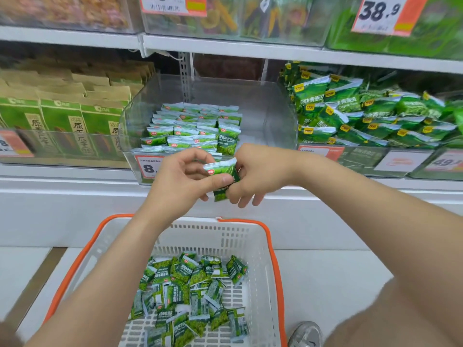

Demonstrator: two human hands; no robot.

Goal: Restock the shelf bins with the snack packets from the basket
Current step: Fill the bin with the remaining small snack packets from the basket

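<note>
- Firstly, at the far left of the middle shelf stand paper bags (62, 116), brown on top with green fronts, packed upright in rows behind a clear front panel.
- Low in the picture, a white basket (250, 241) with an orange rim sits on the pale floor (325, 271) in front of the shelving. Loose packets (190, 291), small and green, lie jumbled over its slotted bottom.
- Above the basket, the left hand (185, 179) is raised in front of the shelf edge. Its fingers (220, 180) are curled, the thumb pressing on the held packet (223, 176).
- Behind the hands sits the clear bin (263, 116). Its left part carries shelved packets (195, 128) standing in neat rows, while its right part is bare.
- The held packet, small and green with a white top edge, is in the air between both hands, just in front of the clear bin's lower lip. Whether it is one packet or a small stack I cannot tell.
- The right hand (253, 176) meets it from the other side, fingers (244, 196) bent and pinching the packet's right edge.
- Next along, the right-hand bin (363, 113) is heaped with larger green packets lying at all angles.
- At the upper right hangs a price card (383, 13) reading 38.9.
- A grey shoe (307, 334) shows at the bottom, just beside the basket's right corner.
</note>
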